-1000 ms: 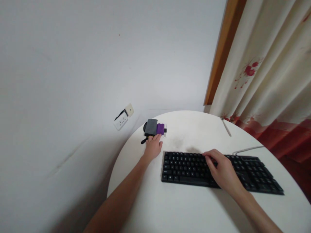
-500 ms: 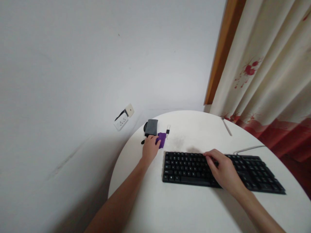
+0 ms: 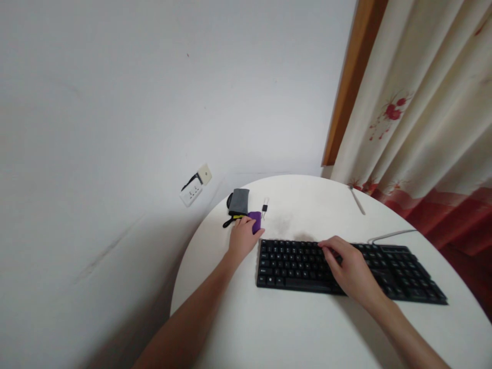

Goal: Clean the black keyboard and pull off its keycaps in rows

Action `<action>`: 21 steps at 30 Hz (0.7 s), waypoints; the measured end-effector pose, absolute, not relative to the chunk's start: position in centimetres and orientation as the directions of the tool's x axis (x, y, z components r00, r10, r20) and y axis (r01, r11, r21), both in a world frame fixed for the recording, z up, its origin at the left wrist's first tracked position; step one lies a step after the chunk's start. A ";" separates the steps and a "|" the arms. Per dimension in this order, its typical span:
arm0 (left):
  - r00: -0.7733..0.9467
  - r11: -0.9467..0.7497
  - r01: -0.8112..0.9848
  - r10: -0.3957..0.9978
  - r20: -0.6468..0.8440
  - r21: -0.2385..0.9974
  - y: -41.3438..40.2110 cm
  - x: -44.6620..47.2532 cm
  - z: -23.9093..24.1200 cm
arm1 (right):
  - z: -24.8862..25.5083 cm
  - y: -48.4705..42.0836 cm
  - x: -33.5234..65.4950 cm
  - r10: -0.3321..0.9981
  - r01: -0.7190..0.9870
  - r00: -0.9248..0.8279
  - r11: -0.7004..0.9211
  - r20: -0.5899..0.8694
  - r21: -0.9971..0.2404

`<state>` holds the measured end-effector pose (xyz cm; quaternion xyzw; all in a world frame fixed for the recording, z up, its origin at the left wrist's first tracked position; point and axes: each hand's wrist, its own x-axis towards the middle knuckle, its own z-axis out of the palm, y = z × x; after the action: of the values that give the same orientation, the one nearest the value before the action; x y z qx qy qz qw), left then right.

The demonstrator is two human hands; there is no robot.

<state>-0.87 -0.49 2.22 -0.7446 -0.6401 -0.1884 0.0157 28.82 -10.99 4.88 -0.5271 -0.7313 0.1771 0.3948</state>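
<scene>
My left hand is at the table's left side, thumb spread away from the fingers. Its fingers rest over a small folded purple cloth, which shows between them and the thumb. A black keyboard lies in front of me. Over its middle is my right hand, thumb and index fingertips pressed together at the upper key row. Whatever may be in that pinch is too small or hidden to make out.
Past the left hand lie a grey folded cloth, a dark-handled tool with a yellow part and a small black-and-clear item. A thin stick-like tool lies at the back right. The keyboard cable runs right. Wall and curtain border the round table.
My left hand has shifted slightly right, and its thumb has opened out beyond the purple cloth. More of the yellow-and-dark tool shows. The right hand has slid slightly left.
</scene>
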 end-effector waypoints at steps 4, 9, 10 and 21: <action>0.074 -0.126 0.972 0.966 0.249 0.198 -0.8 -0.8 2.5 | 4.9 -11.0 28.7 0.913 0.629 -0.150 0.385 0.380 -0.675; 0.011 -0.157 0.874 0.953 0.304 0.460 -1.1 -0.6 3.7 | 4.8 -10.9 28.5 0.912 0.611 -0.138 0.385 0.386 -0.692; -0.003 -0.188 0.795 0.949 0.314 0.577 -1.3 -0.4 4.1 | 4.8 -10.9 28.4 0.912 0.603 -0.117 0.381 0.394 -0.701; 0.340 0.230 -0.268 0.931 -0.132 0.935 -7.1 4.6 5.6 | 4.8 -11.8 25.0 0.994 -0.106 -0.024 0.100 0.103 -0.989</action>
<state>4.59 -7.07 5.58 -0.4422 -0.3749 -0.4351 -0.6889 24.96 -11.84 4.77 -0.4396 -0.5053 0.5065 0.5430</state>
